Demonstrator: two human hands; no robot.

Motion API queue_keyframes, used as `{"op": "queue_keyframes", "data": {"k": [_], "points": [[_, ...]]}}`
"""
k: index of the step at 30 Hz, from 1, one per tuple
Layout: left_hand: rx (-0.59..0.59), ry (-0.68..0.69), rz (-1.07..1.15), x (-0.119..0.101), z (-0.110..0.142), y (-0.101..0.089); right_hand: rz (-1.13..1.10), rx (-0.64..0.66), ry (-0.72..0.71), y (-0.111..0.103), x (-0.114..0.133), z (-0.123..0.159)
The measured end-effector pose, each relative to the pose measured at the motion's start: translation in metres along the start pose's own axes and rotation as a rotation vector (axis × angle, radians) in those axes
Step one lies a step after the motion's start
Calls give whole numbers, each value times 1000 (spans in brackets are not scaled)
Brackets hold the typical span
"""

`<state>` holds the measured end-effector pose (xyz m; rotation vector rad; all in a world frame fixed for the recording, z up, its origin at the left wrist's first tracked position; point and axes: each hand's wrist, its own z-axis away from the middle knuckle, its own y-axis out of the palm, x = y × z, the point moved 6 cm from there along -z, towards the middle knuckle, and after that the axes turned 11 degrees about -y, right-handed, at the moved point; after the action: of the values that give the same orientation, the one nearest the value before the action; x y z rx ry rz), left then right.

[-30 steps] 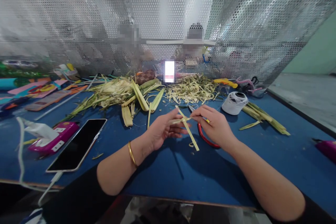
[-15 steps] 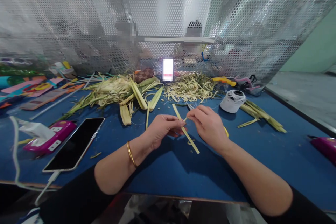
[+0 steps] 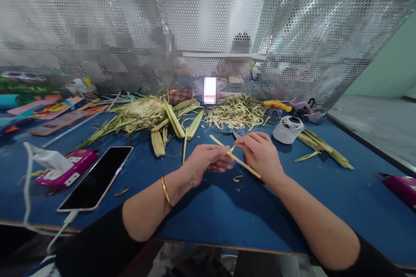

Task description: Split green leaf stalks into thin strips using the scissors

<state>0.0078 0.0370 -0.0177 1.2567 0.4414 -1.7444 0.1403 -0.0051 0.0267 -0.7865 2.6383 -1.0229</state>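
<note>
Between thumb and fingers, my left hand (image 3: pixel 209 159) pinches a flat, pale yellow-green plant strip (image 3: pixel 245 167), perhaps husk, which slants down to the right. Close beside it, my right hand (image 3: pixel 261 153) has thumb and forefinger pressed together on a thin sliver (image 3: pixel 233 148) that crosses the strip near the left fingertips. Scissors (image 3: pixel 236 135) lie on the table, mostly hidden beneath my right hand. Below the hands is a small curled scrap (image 3: pixel 238 178). Behind them lie a heap of thin plant shreds (image 3: pixel 238 111) and a bundle of broad husk-like leaves (image 3: pixel 143 114).
To the right stand a white thread spool (image 3: pixel 287 130) and a leaf bundle (image 3: pixel 326 147). On the left are a charging phone (image 3: pixel 97 177) and a magenta power strip (image 3: pixel 76 169). A perforated metal screen (image 3: pixel 208 17) closes off the table's back, with people behind it.
The strip has turned flatter, its lower end swinging right toward my right palm. My right hand has shifted slightly right. The view has tilted a little upward.
</note>
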Motion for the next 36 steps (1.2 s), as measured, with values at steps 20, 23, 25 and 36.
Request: {"op": "queue_keyframes", "data": {"k": [20, 23, 25, 36], "points": [[-154, 45, 113, 1, -5, -7, -199, 201, 112, 13, -2, 3], [-142, 49, 58, -1, -3, -6, -232, 191, 114, 13, -3, 3], [-125, 43, 42, -2, -2, -6, -236, 181, 113, 13, -4, 3], [-96, 65, 198, 5, -7, -8, 10, 181, -344, -1, 37, -3]]}}
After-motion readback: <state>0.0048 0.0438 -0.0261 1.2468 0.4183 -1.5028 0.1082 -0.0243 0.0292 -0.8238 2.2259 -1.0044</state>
